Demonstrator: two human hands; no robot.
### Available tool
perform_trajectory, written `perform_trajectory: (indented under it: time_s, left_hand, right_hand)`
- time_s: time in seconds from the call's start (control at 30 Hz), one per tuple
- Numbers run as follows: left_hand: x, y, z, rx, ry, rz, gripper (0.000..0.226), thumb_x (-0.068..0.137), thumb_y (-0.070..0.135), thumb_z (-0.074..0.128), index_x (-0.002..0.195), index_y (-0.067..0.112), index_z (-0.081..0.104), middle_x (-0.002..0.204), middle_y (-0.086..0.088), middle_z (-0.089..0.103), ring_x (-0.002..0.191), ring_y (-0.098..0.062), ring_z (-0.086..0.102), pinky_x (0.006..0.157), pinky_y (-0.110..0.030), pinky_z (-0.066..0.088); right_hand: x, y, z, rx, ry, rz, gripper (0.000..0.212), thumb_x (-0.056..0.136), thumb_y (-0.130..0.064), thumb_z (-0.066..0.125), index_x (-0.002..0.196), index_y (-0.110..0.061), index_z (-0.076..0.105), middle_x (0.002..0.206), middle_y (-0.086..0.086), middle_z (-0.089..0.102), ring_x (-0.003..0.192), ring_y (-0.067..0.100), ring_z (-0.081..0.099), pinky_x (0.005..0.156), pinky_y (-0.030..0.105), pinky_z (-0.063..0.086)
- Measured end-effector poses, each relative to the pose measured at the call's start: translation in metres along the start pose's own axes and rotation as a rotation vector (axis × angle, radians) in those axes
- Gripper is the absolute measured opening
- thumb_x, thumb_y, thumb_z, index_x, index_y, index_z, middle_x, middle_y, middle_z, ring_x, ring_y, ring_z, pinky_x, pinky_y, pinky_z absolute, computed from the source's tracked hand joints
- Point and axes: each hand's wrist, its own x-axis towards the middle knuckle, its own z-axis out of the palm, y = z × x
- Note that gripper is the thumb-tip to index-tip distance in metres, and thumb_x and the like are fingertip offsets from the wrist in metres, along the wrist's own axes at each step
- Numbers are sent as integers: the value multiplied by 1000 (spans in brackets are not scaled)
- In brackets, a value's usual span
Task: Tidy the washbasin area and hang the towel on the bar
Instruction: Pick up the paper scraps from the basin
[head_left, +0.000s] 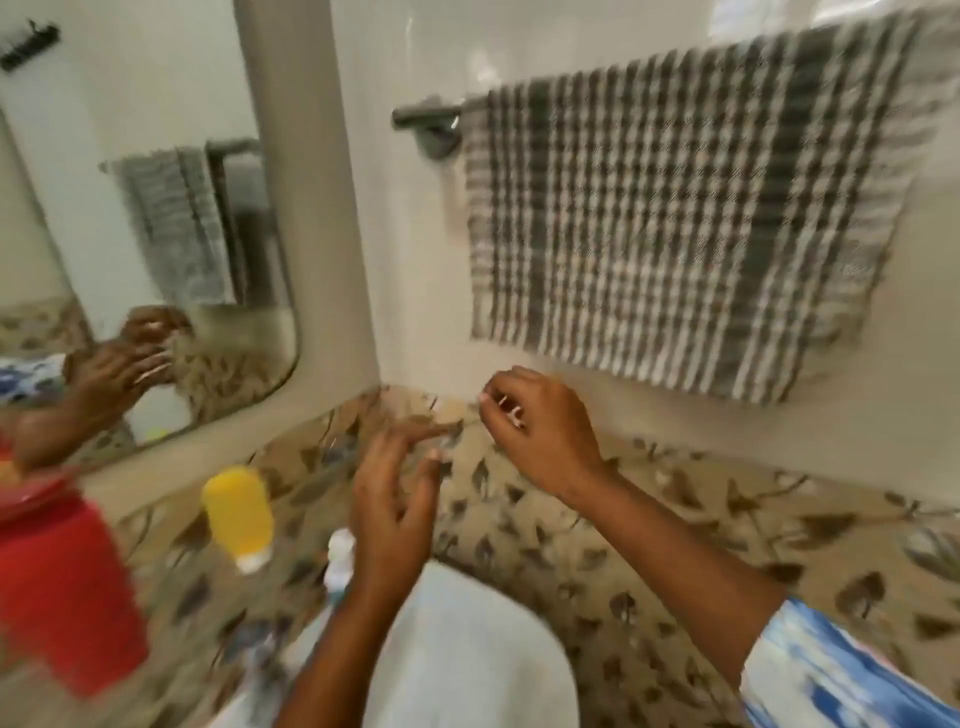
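Checked towel (675, 223) hangs on bar (426, 111): done. Yellow bottle (239, 514), red container (62, 587) remain on worktop (597, 545). Left hand (389, 514) grip apart; right hand (540, 431) pinches something small, unidentifiable.

A wall mirror (130, 218) is hanging at the left, showing a blurred reflection of the room, and a dark hook rack (28, 45) is showing in that reflection near its top corner. A rounded cream pillar (306, 208) is standing between the mirror and the glossy white wall (415, 52). A blue and white patterned sleeve (841, 670) is showing at the lower right, blurred by motion.
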Motion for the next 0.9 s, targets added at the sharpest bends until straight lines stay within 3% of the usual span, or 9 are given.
perform_trajectory:
  time_s: [0.13, 0.27, 0.43, 0.53, 0.63, 0.8, 0.9]
  left_hand:
    - [-94, -36, -16, 103, -182, -236, 16, 86, 10, 52, 92, 8, 67, 98, -7, 67, 97, -7, 58, 86, -9, 40]
    - [-166, -60, -42, 137, -293, -434, 15, 87, 5, 54, 93, 9, 68, 96, 0, 65, 95, -14, 60, 83, -21, 46]
    - [-234, -77, -73, 174, -506, -894, 17, 91, 5, 53, 99, 9, 66, 104, -13, 67, 87, -24, 62, 75, -25, 49]
    - [-272, -89, -87, 373, -740, -1059, 28, 91, 16, 54, 117, 8, 59, 124, -15, 58, 104, -25, 57, 89, -29, 45]
    - [-306, -96, -95, 595, -981, -1153, 49, 90, 29, 54, 135, 16, 39, 140, -11, 39, 126, -29, 39, 104, -36, 35]
    - [-343, -94, -90, 763, -1082, -1231, 67, 89, 30, 55, 144, 16, 21, 151, -16, 18, 137, -34, 21, 109, -40, 31]
    - [-358, -92, -77, 783, -1086, -1273, 70, 86, 37, 58, 143, 21, 20, 149, -16, 19, 135, -39, 20, 105, -44, 35]
  right_hand:
    - [-80, 23, 91, 147, -221, 303, 13, 86, -15, 57, 80, -6, 65, 82, 14, 70, 75, 29, 64, 69, 44, 53]
    - [-157, 42, 150, 160, -405, 481, 10, 86, -17, 57, 83, -12, 65, 84, 11, 71, 76, 28, 66, 64, 30, 47]
    - [-228, 69, 188, 137, -694, 609, 19, 85, -12, 57, 104, -12, 62, 110, 11, 66, 101, 30, 62, 89, 37, 49]
    - [-257, 82, 202, 69, -936, 550, 36, 87, -8, 55, 122, -8, 52, 125, 19, 55, 116, 34, 52, 100, 37, 41]
    - [-276, 91, 214, -18, -1091, 450, 49, 88, -10, 53, 135, -11, 41, 141, 15, 43, 129, 31, 43, 108, 37, 33]
    - [-293, 84, 242, -157, -1313, 210, 64, 90, -18, 51, 146, -22, 19, 158, 9, 12, 145, 26, 13, 117, 39, 21]
    - [-300, 79, 256, -287, -1418, -4, 72, 88, -31, 53, 147, -27, 12, 160, 8, 2, 147, 25, 6, 117, 39, 19]
